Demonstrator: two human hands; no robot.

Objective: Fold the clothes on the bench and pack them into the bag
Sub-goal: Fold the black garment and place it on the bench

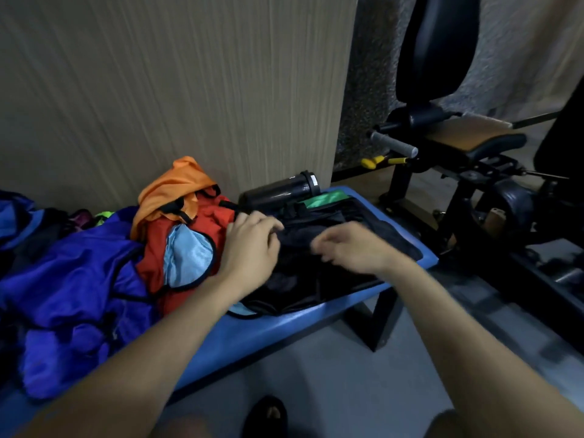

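Both hands work a dark, limp garment (303, 238) lying on the black bag (316, 279) at the padded blue surface's (268, 330) right end; left hand (252, 248) pinches its fabric; right hand (347, 248), blurred, curls over it, grip unclear; shiny purple (72, 279), red (158, 248) and orange (177, 184) clothes heap crumpled beside.

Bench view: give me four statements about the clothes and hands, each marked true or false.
1. Both hands are on the black garment. True: left hand and right hand are on it.
2. The orange cloth lies under the purple pile. False: it tops the red garment.
3. A dark bottle lies on its side by the wall. True.
4. The purple garment is right of the black one. False: it is left.
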